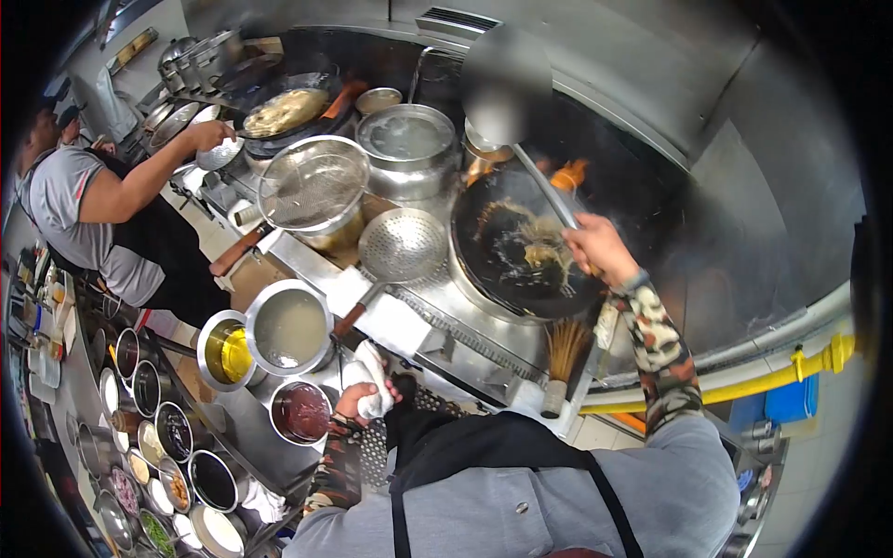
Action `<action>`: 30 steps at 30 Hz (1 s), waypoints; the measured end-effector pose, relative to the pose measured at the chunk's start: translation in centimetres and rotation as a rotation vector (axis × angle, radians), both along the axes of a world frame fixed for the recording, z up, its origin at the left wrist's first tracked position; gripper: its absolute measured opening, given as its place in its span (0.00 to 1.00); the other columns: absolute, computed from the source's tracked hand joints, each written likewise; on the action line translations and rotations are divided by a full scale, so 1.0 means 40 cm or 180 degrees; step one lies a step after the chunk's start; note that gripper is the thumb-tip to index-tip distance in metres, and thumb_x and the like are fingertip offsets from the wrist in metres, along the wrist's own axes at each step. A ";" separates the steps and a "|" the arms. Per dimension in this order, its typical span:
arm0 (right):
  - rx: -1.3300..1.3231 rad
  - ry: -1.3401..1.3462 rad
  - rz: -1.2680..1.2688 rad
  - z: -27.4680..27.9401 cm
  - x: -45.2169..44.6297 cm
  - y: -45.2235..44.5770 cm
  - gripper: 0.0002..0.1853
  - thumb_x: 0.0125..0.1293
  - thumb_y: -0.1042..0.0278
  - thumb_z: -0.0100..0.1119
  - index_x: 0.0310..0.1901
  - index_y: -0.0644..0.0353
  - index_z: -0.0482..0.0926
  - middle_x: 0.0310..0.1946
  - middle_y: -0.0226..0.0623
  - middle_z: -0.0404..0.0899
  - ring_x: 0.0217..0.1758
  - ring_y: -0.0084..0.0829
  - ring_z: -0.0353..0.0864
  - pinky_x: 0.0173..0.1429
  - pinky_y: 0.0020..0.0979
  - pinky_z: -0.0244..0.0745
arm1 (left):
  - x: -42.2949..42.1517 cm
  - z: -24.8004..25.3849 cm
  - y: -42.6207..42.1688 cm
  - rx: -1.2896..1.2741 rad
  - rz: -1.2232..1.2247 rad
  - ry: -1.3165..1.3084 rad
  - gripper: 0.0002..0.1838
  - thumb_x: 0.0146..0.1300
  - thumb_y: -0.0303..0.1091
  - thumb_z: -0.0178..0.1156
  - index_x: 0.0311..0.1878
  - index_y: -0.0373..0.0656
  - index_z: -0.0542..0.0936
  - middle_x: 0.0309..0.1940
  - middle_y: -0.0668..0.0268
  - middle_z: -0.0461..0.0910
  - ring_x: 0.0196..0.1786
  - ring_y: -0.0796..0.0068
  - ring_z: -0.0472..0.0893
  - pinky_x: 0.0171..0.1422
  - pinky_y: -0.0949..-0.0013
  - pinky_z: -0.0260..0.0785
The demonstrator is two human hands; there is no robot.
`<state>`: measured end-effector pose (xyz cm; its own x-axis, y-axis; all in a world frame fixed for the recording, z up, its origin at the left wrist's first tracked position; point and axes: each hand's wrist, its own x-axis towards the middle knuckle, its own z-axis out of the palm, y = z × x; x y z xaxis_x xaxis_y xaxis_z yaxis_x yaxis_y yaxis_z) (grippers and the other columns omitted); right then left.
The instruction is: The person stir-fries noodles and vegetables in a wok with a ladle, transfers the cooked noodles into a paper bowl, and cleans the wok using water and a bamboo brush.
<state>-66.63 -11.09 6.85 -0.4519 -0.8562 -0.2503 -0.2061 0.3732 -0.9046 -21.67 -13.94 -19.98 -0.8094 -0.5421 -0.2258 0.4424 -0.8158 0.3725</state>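
Note:
My right hand (603, 249) is wrapped round the handle of a metal ladle (549, 186). The ladle is raised over the stove, and its bowl, close to the camera, is blurred. Below it sits a black wok (493, 270) with some oily, browned food (544, 251) in it; flames (569, 175) show at its far rim. My left hand (367, 398) is closed on a bunched white cloth (374, 372), left of the wok and near my apron. Beside that hand stands a pot of dark red sauce (302, 412).
A perforated skimmer (403, 244) and a mesh strainer (314, 181) rest left of the wok. A bamboo brush (561, 358) stands at the front edge. Another person (107, 200) works a second wok at the left. Pots of oil (228, 352) and cloudy liquid (290, 327) stand nearby.

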 end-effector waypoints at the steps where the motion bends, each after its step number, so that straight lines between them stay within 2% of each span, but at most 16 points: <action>1: -0.0007 0.0032 0.0067 -0.020 0.009 -0.090 0.07 0.63 0.76 0.53 0.42 0.67 0.74 0.12 0.26 0.65 0.09 0.19 0.61 0.12 0.26 0.57 | -0.014 0.050 -0.013 -0.0041 -0.0080 -0.0087 0.23 0.51 0.33 0.60 0.48 0.28 0.72 0.37 0.54 0.77 0.44 0.55 0.79 0.58 0.52 0.70; 2: -0.0013 0.0067 0.0129 -0.049 0.019 -0.184 0.07 0.62 0.74 0.54 0.41 0.67 0.74 0.13 0.27 0.65 0.09 0.19 0.61 0.12 0.27 0.59 | -0.022 0.055 -0.033 -0.0231 -0.0172 -0.0080 0.21 0.50 0.35 0.61 0.44 0.29 0.74 0.35 0.54 0.78 0.44 0.56 0.79 0.57 0.54 0.70; 4: 0.0012 0.0328 -0.0064 -0.145 0.029 -0.373 0.06 0.59 0.74 0.54 0.36 0.67 0.75 0.12 0.32 0.69 0.09 0.25 0.66 0.12 0.30 0.61 | -0.028 0.016 -0.073 -0.0511 -0.0445 -0.0056 0.35 0.51 0.32 0.60 0.64 0.39 0.61 0.36 0.58 0.75 0.42 0.60 0.77 0.50 0.53 0.71; 6: 0.0374 0.1035 0.0082 -0.240 0.025 -0.534 0.10 0.59 0.70 0.57 0.40 0.66 0.75 0.15 0.30 0.69 0.10 0.24 0.66 0.11 0.29 0.60 | -0.029 -0.021 -0.101 -0.0323 -0.0871 0.0024 0.32 0.52 0.34 0.62 0.60 0.36 0.65 0.35 0.59 0.75 0.42 0.62 0.77 0.49 0.57 0.72; 8: 0.0386 0.0843 0.0107 -0.346 0.027 -0.644 0.09 0.58 0.70 0.57 0.36 0.68 0.74 0.16 0.32 0.71 0.10 0.26 0.68 0.10 0.29 0.63 | -0.050 0.078 -0.127 -0.0219 -0.0639 -0.0145 0.26 0.51 0.38 0.66 0.50 0.33 0.72 0.33 0.60 0.75 0.37 0.65 0.78 0.43 0.63 0.74; 10: -0.0010 0.1036 0.1073 -0.410 -0.009 -0.699 0.07 0.61 0.71 0.55 0.32 0.66 0.72 0.16 0.29 0.69 0.11 0.22 0.66 0.11 0.25 0.60 | -0.061 0.069 -0.163 -0.0451 -0.0762 -0.0394 0.26 0.51 0.39 0.67 0.49 0.33 0.73 0.33 0.60 0.77 0.35 0.66 0.79 0.40 0.63 0.74; 12: 0.0551 -0.2837 -0.0189 -0.301 0.061 -0.666 0.05 0.65 0.72 0.52 0.33 0.63 0.71 0.16 0.23 0.64 0.12 0.15 0.62 0.12 0.20 0.56 | -0.069 0.050 -0.200 -0.0566 -0.1008 -0.0552 0.19 0.51 0.29 0.66 0.46 0.34 0.75 0.33 0.58 0.80 0.36 0.65 0.82 0.43 0.62 0.75; 13: 0.0522 -0.3414 -0.0173 -0.270 0.063 -0.644 0.03 0.68 0.72 0.48 0.37 0.62 0.69 0.17 0.19 0.60 0.13 0.11 0.58 0.13 0.16 0.52 | -0.085 0.063 -0.209 -0.0552 -0.0972 -0.0635 0.18 0.51 0.27 0.65 0.46 0.34 0.75 0.33 0.58 0.81 0.36 0.65 0.82 0.44 0.62 0.75; 14: 0.0465 -0.3765 -0.0035 -0.262 0.051 -0.621 0.08 0.67 0.71 0.48 0.28 0.59 0.67 0.16 0.21 0.62 0.13 0.12 0.59 0.15 0.16 0.54 | -0.110 0.081 -0.218 -0.0539 -0.0930 -0.0711 0.18 0.51 0.26 0.65 0.46 0.34 0.75 0.33 0.58 0.81 0.36 0.64 0.82 0.45 0.62 0.75; 16: 0.0226 -0.4456 -0.0043 -0.243 0.035 -0.555 0.06 0.67 0.71 0.48 0.38 0.65 0.70 0.17 0.21 0.62 0.14 0.12 0.59 0.15 0.17 0.55 | -0.156 0.104 -0.237 -0.0723 -0.1075 -0.0684 0.16 0.53 0.24 0.62 0.47 0.34 0.75 0.34 0.59 0.81 0.37 0.65 0.82 0.43 0.63 0.75; 19: -0.0129 -0.4904 -0.0175 -0.167 0.046 -0.418 0.12 0.67 0.72 0.47 0.49 0.68 0.68 0.19 0.21 0.62 0.14 0.12 0.60 0.15 0.17 0.55 | -0.251 0.142 -0.234 -0.0479 -0.1041 -0.1140 0.14 0.59 0.31 0.62 0.47 0.38 0.77 0.33 0.62 0.80 0.34 0.70 0.82 0.39 0.67 0.75; 22: -0.0305 -0.4863 -0.0088 -0.083 0.042 -0.262 0.15 0.67 0.72 0.46 0.53 0.68 0.67 0.19 0.21 0.61 0.14 0.12 0.59 0.15 0.17 0.56 | -0.376 0.085 -0.207 0.0072 -0.1415 -0.1226 0.07 0.62 0.35 0.60 0.36 0.41 0.78 0.28 0.64 0.80 0.28 0.71 0.80 0.35 0.67 0.74; 24: -0.0358 -0.4789 -0.0092 -0.041 0.030 -0.151 0.17 0.68 0.71 0.44 0.57 0.67 0.65 0.20 0.20 0.60 0.14 0.11 0.59 0.15 0.17 0.57 | -0.453 0.048 -0.180 0.0235 -0.1585 -0.0613 0.08 0.63 0.37 0.55 0.33 0.42 0.77 0.28 0.62 0.80 0.29 0.69 0.80 0.35 0.66 0.75; 27: -0.0357 -0.4647 -0.0346 0.007 0.029 0.008 0.17 0.68 0.72 0.44 0.57 0.65 0.66 0.20 0.20 0.60 0.13 0.10 0.58 0.13 0.17 0.56 | -0.558 0.160 -0.149 0.0368 -0.1569 -0.0672 0.20 0.68 0.45 0.36 0.33 0.44 0.75 0.24 0.64 0.78 0.27 0.62 0.79 0.34 0.56 0.75; 29: -0.0356 -0.4551 -0.0437 -0.020 0.010 0.097 0.17 0.68 0.71 0.45 0.56 0.64 0.66 0.20 0.21 0.61 0.13 0.10 0.57 0.13 0.16 0.56 | -0.642 0.192 -0.140 0.0187 -0.1642 -0.0573 0.19 0.66 0.47 0.40 0.32 0.47 0.76 0.24 0.66 0.78 0.24 0.67 0.78 0.30 0.59 0.72; 30: -0.0325 -0.4430 -0.0501 -0.037 0.005 0.137 0.16 0.68 0.71 0.45 0.56 0.64 0.67 0.21 0.21 0.61 0.13 0.10 0.57 0.13 0.16 0.55 | -0.694 0.207 -0.125 0.0010 -0.1465 -0.1462 0.17 0.64 0.46 0.45 0.33 0.45 0.78 0.24 0.65 0.78 0.25 0.66 0.79 0.30 0.58 0.72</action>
<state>-66.45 -5.61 5.36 0.0198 -0.8618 -0.5068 0.9065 0.2292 -0.3545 -49.45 -18.96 -11.69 -0.7795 -0.1617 -0.6052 -0.1564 -0.8853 0.4379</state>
